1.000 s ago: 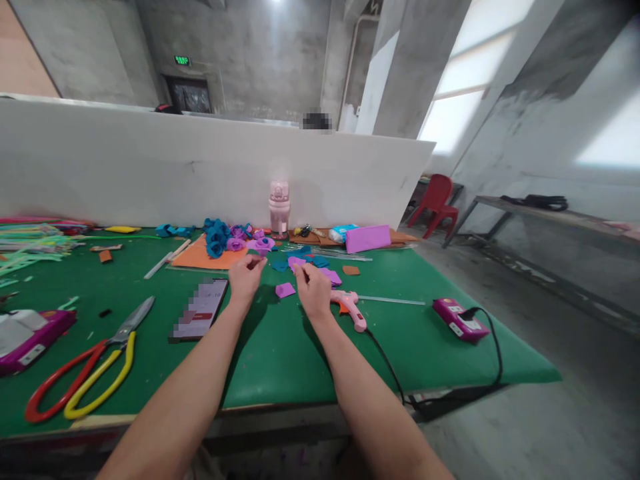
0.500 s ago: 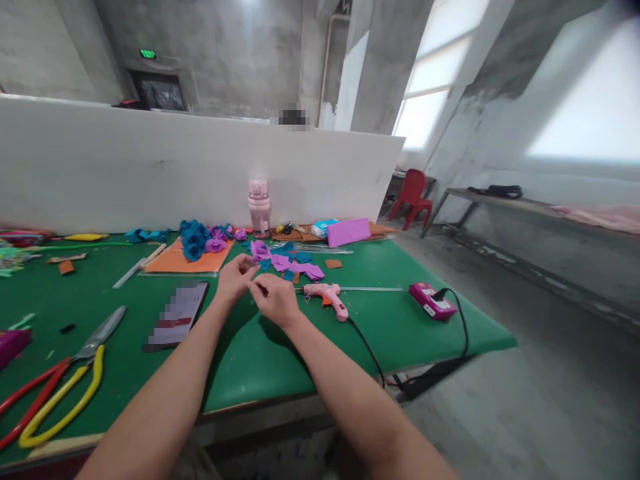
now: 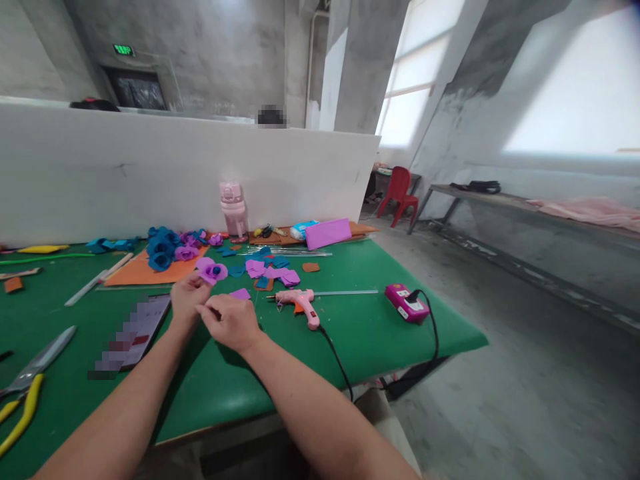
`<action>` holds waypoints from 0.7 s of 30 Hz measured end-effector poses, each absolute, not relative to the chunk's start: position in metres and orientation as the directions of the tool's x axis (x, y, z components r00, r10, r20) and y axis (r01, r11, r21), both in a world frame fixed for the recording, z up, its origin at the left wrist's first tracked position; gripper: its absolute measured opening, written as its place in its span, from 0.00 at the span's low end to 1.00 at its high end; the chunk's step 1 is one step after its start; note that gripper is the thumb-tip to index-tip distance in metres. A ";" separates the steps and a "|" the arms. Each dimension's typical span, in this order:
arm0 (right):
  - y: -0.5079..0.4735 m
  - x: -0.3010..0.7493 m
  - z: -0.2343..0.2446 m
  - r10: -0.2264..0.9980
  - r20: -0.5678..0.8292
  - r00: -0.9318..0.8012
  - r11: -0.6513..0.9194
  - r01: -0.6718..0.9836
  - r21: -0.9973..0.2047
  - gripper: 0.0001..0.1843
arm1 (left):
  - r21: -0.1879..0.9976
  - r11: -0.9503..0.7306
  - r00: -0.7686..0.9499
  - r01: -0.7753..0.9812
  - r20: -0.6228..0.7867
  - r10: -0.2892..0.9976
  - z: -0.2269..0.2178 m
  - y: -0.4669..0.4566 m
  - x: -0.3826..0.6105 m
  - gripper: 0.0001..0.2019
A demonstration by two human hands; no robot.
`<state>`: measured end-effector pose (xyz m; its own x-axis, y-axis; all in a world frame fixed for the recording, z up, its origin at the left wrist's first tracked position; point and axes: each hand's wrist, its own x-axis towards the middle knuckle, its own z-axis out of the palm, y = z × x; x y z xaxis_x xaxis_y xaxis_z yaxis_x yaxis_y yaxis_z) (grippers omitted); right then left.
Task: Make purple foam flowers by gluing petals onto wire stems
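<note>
A purple paper flower [image 3: 205,269] with a dark blue centre rises from the fingertips of my left hand [image 3: 187,303], which is closed around its base. Right beside it, my right hand [image 3: 233,321] has its fingers curled in a pinch; whatever they hold is hidden. Just behind the right knuckles shows a purple paper piece [image 3: 241,293]. Further right lies a pink glue gun [image 3: 300,300] with a clear glue stick in its back. Loose purple petals [image 3: 285,276] and blue petals [image 3: 263,253] are scattered beyond my hands.
Finished blue flowers [image 3: 163,248] rest on an orange sheet [image 3: 150,275]. A phone [image 3: 143,333] and large scissors [image 3: 40,363] lie on the left. A pink bottle [image 3: 234,213] stands by the white partition [image 3: 170,167]. The gun's cord hangs over the front edge; a magenta power strip [image 3: 406,303] sits right.
The view has swung right, so everything sits further left. The flower in my left hand has turned to show its blue centre, and a purple piece now shows behind my right hand.
</note>
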<state>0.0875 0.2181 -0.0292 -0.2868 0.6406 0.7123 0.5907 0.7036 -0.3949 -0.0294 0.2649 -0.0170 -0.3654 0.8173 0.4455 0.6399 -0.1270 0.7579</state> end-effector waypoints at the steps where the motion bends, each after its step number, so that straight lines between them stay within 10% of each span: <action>1: 0.218 0.087 -0.030 0.646 0.707 -0.287 0.701 0.591 -0.400 0.19 | 0.763 -0.105 -0.374 0.637 0.425 0.824 -0.016 0.263 -0.028 0.11; 21: 0.224 0.093 -0.036 0.708 0.652 -0.272 0.597 0.723 -0.347 0.19 | 0.789 -0.104 -0.401 0.606 0.416 0.816 -0.016 0.266 -0.017 0.16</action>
